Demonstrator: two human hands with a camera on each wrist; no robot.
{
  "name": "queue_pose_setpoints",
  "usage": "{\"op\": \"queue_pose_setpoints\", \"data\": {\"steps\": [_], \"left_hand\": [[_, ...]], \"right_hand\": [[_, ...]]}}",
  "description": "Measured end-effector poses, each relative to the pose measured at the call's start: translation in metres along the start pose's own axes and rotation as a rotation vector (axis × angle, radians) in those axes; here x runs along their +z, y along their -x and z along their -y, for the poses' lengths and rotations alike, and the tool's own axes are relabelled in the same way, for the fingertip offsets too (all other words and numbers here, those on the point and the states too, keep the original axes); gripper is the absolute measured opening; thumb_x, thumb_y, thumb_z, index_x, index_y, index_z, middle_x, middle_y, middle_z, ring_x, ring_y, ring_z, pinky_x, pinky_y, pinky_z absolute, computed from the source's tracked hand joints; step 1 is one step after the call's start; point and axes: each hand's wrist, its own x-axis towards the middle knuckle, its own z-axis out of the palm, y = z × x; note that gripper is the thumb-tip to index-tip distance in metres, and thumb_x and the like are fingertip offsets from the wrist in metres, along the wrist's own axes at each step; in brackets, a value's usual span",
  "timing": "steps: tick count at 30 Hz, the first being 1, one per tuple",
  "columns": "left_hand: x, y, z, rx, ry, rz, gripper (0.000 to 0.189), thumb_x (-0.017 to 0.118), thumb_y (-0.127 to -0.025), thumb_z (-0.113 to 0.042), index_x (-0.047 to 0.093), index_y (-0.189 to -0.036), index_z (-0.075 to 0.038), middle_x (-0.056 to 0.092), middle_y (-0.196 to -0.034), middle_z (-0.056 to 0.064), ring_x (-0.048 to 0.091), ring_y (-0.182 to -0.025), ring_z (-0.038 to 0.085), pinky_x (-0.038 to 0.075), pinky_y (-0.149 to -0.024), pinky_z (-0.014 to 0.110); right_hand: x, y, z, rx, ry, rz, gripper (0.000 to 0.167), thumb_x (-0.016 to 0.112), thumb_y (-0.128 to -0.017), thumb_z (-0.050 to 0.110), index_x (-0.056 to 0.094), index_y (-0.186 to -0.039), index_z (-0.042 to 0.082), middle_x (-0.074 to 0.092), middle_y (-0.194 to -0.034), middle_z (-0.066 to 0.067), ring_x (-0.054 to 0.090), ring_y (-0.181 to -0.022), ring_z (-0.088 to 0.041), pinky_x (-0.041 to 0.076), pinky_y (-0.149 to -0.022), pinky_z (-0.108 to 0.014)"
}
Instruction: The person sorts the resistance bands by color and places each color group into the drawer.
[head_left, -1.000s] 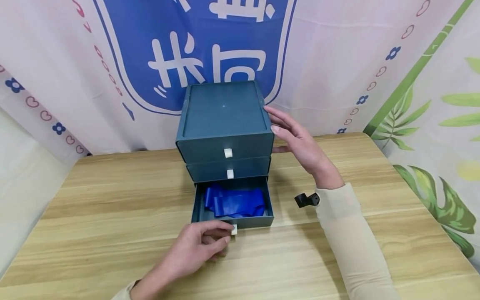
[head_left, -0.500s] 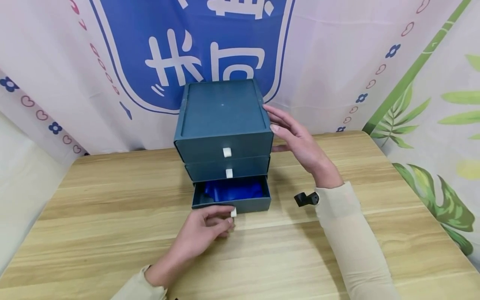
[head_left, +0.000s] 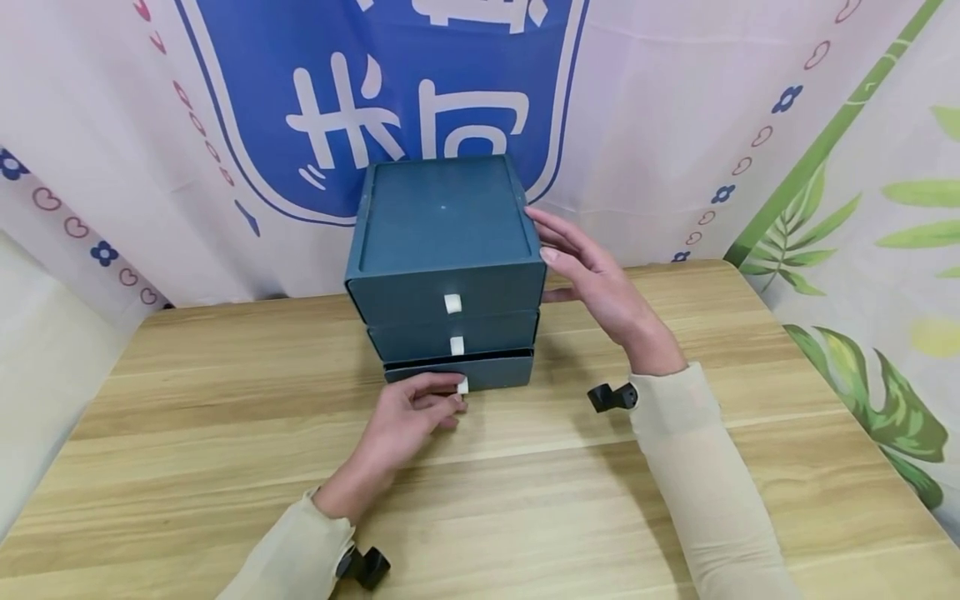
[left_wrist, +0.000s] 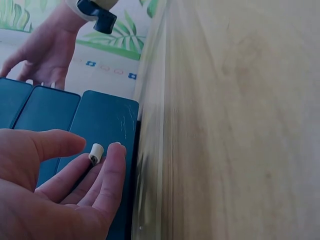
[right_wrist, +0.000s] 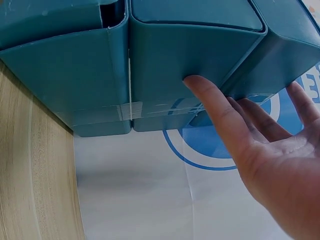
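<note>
A dark teal chest of drawers (head_left: 448, 218), stacked in three tiers with white pull tabs, stands on the wooden table against the backdrop. Its bottom drawer (head_left: 495, 372) stands slightly out, with a thin dark gap along the top; what lies inside is hidden. My left hand (head_left: 401, 421) is at that drawer's white tab (head_left: 462, 385). In the left wrist view the fingers (left_wrist: 111, 180) lie by the tab and the thumb stays apart from it. My right hand (head_left: 592, 279) rests with extended fingers against the chest's right side, as the right wrist view also shows.
The wooden table (head_left: 225, 417) stretches to both sides and in front of the chest. A printed cloth backdrop (head_left: 637, 125) hangs right behind it. Small black devices (head_left: 611, 398) are on both sleeves near the wrists.
My left hand has moved forward with the bottom drawer, which has slid nearly into the chest. The blue folded material inside it has gone out of sight. My right hand has stayed in place.
</note>
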Motion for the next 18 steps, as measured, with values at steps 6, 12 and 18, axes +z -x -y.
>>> {"op": "queue_pose_setpoints", "data": {"steps": [6, 12, 18], "left_hand": [[-0.002, -0.004, 0.001, -0.003, 0.007, -0.004, 0.036, 0.065, -0.101, 0.001, 0.072, -0.136, -0.004, 0.073, -0.131, 0.019, 0.076, -0.112, 0.025, 0.066, -0.087, 0.03], [-0.004, -0.011, 0.004, 0.016, -0.01, -0.005, 0.035, 0.066, -0.101, -0.002, 0.072, -0.136, -0.004, 0.073, -0.133, 0.02, 0.075, -0.116, 0.028, 0.065, -0.088, 0.03], [-0.037, 0.002, 0.002, 0.14, -0.339, 0.006, 0.027, 0.069, -0.103, -0.015, 0.076, -0.129, -0.008, 0.077, -0.127, 0.013, 0.075, -0.111, 0.025, 0.064, -0.089, 0.036]], "right_hand": [[0.002, 0.0, -0.002, 0.007, -0.009, 0.003, 0.053, 0.049, -0.113, 0.032, 0.042, -0.166, 0.034, 0.043, -0.171, 0.002, 0.05, -0.151, -0.027, 0.059, -0.102, -0.063], [0.001, 0.001, -0.004, 0.002, -0.01, 0.012, 0.053, 0.048, -0.114, 0.032, 0.041, -0.166, 0.035, 0.042, -0.172, 0.002, 0.049, -0.152, -0.028, 0.055, -0.106, -0.067], [-0.01, 0.016, -0.018, -0.021, 0.267, -0.037, 0.052, 0.048, -0.115, 0.036, 0.043, -0.166, 0.026, 0.042, -0.173, -0.001, 0.044, -0.157, -0.029, 0.046, -0.12, -0.064]]}}
